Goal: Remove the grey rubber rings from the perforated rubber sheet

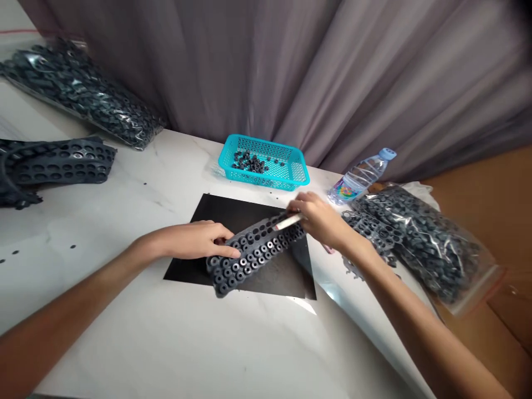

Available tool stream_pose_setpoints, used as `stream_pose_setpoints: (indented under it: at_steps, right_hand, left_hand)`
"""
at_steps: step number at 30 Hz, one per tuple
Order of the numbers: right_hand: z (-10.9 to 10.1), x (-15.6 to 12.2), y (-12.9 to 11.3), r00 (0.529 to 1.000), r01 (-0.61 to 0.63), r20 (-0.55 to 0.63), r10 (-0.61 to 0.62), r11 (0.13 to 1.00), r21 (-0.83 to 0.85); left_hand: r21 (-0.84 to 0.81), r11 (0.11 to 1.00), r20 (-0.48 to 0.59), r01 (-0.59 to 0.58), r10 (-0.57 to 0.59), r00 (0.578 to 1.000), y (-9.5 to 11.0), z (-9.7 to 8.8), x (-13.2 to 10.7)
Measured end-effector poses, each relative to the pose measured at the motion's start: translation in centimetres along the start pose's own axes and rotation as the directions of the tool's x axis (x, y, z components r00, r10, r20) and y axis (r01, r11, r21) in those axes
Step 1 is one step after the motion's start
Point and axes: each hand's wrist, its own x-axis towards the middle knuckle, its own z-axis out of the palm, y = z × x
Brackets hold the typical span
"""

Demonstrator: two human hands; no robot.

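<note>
Dark-grey rubbery ring sheet (251, 260) slantwise over black mat (276, 282) on tabletop (166, 343). Left hand (208, 239) grips its left end; right hand (319, 217) grasps pale stick-like tool (288, 223) near the right end. Turquoise basket (261, 178) beyond, small dark pieces (252, 163) inside.

White table (166, 343) brightly lit, curtain (257, 66) dimmer.
Glare flecks the left bag (83, 91) on the table's far-left corner and the right bag (432, 238); shadow greys its near-right side; right hand (318, 219) slightly blurred, picture edges stretched.
</note>
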Motion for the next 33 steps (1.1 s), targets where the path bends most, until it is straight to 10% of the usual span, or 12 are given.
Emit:
stream_pose_setpoints:
  at_steps: [5,8,12,16,20,23,27,29,33]
  right_hand:
    - [1.6,4.5,-1.9,0.961,0.082,-0.27,-0.067,0.996,0.047]
    - [2.7,2.1,-3.3,0.894,-0.124,-0.417,0.166,0.984,0.127]
    - [4.4,-2.2,-4.2,0.871,-0.439,-0.181,0.457,0.889,0.133]
    - [5.8,-3.1,-5.2,0.912,-0.356,-0.126,0.391,0.904,0.236]
    - [6.6,-1.2,-5.5,0.927,-0.268,-0.159,0.339,0.897,0.351]
    - [7.0,0.4,-5.3,0.928,-0.239,-0.178,0.326,0.89,0.387]
    - [7.4,2.1,-5.3,0.921,-0.164,-0.253,0.296,0.885,0.436]
    - [7.5,2.8,-5.3,0.924,-0.128,-0.272,0.269,0.888,0.441]
    - [7.2,3.0,-5.2,0.927,-0.118,-0.272,0.257,0.891,0.438]
  left_hand:
    - [-0.414,0.897,0.227,0.155,-0.063,0.972,-0.8,1.5,0.0]
    - [-0.542,0.816,0.28,0.201,-0.05,0.959,-1.0,3.7,-0.3]
    - [-0.688,0.709,0.246,0.156,0.026,0.969,0.7,7.7,-0.1]
    - [-0.697,0.702,0.187,0.147,-0.019,0.982,3.1,10.4,0.5]
    - [-0.538,0.822,0.161,0.184,-0.114,0.98,1.8,8.5,0.4]
    - [-0.296,0.943,-0.119,0.152,-0.195,0.974,-0.6,5.4,0.5]
    - [0.186,0.97,-0.661,0.155,0.007,0.75,-2.3,3.7,1.9]
    - [0.386,0.906,-0.695,0.171,0.165,0.699,-2.7,4.0,3.1]
    - [0.559,0.813,-0.61,0.163,0.27,0.745,-3.7,4.8,5.4]
